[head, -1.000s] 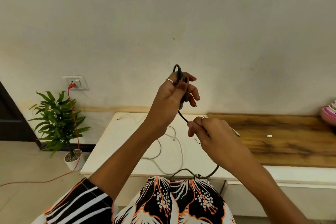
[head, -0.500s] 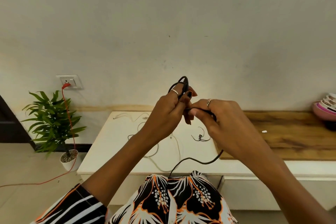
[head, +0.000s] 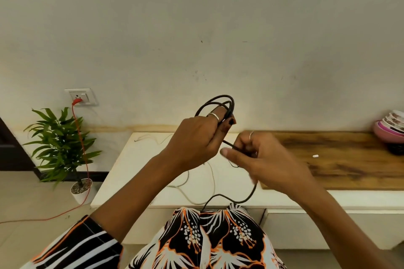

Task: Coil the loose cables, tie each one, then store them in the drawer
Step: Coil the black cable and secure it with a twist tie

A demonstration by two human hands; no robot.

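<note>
Since half a second ago right hand [head: 265,160] dropped lower, pinching black cable [head: 218,102]; left hand [head: 197,135] grips several wider loops.

One head-worn wide-angle view looks forward and down, close over the hands, facing the wall [head: 196,28].

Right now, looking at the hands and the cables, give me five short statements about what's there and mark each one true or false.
1. The left hand holds loops of the black cable. True.
2. The right hand is empty. False: it pinches the black cable's free length.
3. A white cable lies loose on the white tabletop. True.
4. The red cord is unplugged. False: it is plugged into the wall socket.
5. The potted plant stands on the tabletop. False: it stands on the floor.
</note>
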